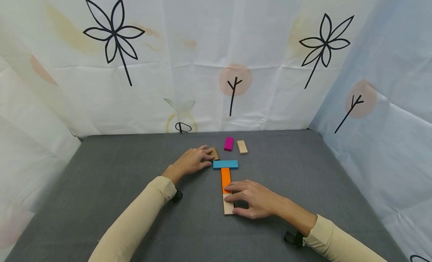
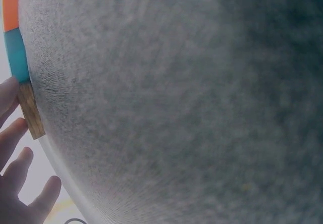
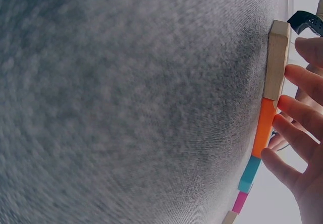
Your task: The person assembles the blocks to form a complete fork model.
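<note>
Orange block (image 1: 225, 176) and pale near block (image 1: 228, 208) lie end to end on the grey worktop (image 1: 290, 168), with a blue block (image 1: 225, 164) crosswise at their far end. The right hand (image 1: 253, 199), fingers spread, has fingertips on the first two. Just beyond the blue block's left end, the left hand (image 1: 190, 162), fingers loosely extended, touches a brown block (image 1: 215, 154). To the right lie a magenta block (image 1: 228, 144) and a pale far block (image 1: 242, 147).

- One blue rectangular block (image 1: 225, 164)
- One orange rectangular block (image 1: 225, 178)
- One magenta rectangular block (image 1: 228, 143)
- Two pale wooden rectangular blocks (image 1: 228, 208) (image 1: 242, 147)
- One brown wooden rectangular block (image 1: 215, 154)
</note>
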A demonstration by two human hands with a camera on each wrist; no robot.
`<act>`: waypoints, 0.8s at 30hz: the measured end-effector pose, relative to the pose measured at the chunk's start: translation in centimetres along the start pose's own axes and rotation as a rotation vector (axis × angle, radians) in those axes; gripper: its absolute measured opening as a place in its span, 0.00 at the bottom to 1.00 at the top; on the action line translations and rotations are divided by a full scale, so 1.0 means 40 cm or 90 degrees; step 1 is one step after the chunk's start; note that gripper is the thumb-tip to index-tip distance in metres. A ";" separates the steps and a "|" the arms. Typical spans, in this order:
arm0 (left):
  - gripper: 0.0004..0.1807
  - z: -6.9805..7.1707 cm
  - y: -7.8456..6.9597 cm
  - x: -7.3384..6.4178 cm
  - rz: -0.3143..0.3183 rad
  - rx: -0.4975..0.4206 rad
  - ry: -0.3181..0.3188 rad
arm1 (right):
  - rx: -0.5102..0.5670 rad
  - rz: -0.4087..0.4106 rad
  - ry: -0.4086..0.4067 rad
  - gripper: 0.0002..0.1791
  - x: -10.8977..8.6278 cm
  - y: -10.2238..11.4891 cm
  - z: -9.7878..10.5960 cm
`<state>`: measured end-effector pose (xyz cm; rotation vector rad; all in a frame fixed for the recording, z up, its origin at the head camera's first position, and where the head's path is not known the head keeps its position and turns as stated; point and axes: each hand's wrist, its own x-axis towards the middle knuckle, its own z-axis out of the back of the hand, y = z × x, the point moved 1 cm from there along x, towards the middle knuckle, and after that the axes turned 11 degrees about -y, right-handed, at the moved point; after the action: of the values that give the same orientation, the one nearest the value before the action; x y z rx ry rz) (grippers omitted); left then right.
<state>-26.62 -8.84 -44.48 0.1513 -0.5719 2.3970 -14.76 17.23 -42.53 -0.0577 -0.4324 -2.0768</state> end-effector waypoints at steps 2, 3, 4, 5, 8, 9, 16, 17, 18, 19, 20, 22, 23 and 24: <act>0.21 0.000 -0.001 0.000 -0.004 0.004 -0.002 | -0.002 0.004 -0.005 0.22 0.000 -0.001 -0.001; 0.21 -0.001 -0.001 0.000 -0.006 0.005 -0.003 | -0.003 0.007 -0.008 0.21 0.000 -0.001 -0.002; 0.21 -0.001 -0.002 0.000 -0.009 0.007 -0.005 | -0.004 0.010 -0.011 0.21 -0.001 -0.001 -0.003; 0.21 -0.001 -0.002 -0.001 -0.012 0.008 -0.006 | -0.006 0.014 -0.014 0.21 -0.001 -0.002 -0.004; 0.21 -0.002 -0.003 -0.001 -0.016 0.008 -0.008 | -0.006 0.020 -0.019 0.21 -0.001 -0.003 -0.004; 0.21 -0.001 -0.003 -0.001 -0.016 0.008 -0.010 | -0.007 0.021 -0.020 0.21 -0.001 -0.003 -0.004; 0.21 -0.001 -0.003 0.001 -0.016 0.004 -0.010 | -0.002 0.016 -0.016 0.21 -0.002 -0.002 -0.003; 0.21 -0.002 -0.003 0.000 -0.016 0.004 -0.010 | -0.002 0.015 -0.015 0.21 -0.002 -0.002 -0.003; 0.21 -0.002 -0.002 0.001 -0.016 0.004 -0.011 | -0.002 0.013 -0.014 0.21 -0.002 -0.001 -0.002; 0.21 -0.002 -0.001 0.000 -0.014 0.004 -0.011 | -0.002 0.012 -0.013 0.21 -0.002 -0.001 -0.002; 0.21 -0.002 -0.001 0.000 -0.014 0.005 -0.012 | -0.002 0.010 -0.011 0.21 -0.002 -0.001 -0.002; 0.21 -0.002 -0.001 0.000 -0.014 0.005 -0.016 | -0.002 0.007 -0.009 0.22 -0.002 -0.001 -0.002; 0.21 -0.002 0.000 0.001 -0.014 0.006 -0.016 | -0.001 0.005 -0.008 0.22 -0.002 -0.001 -0.001; 0.21 -0.001 0.000 0.002 -0.014 0.005 -0.017 | -0.001 0.004 -0.008 0.22 -0.002 -0.001 -0.001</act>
<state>-26.67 -8.78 -44.50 0.1920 -0.5704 2.3791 -14.75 17.28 -42.59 -0.0727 -0.4373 -2.0709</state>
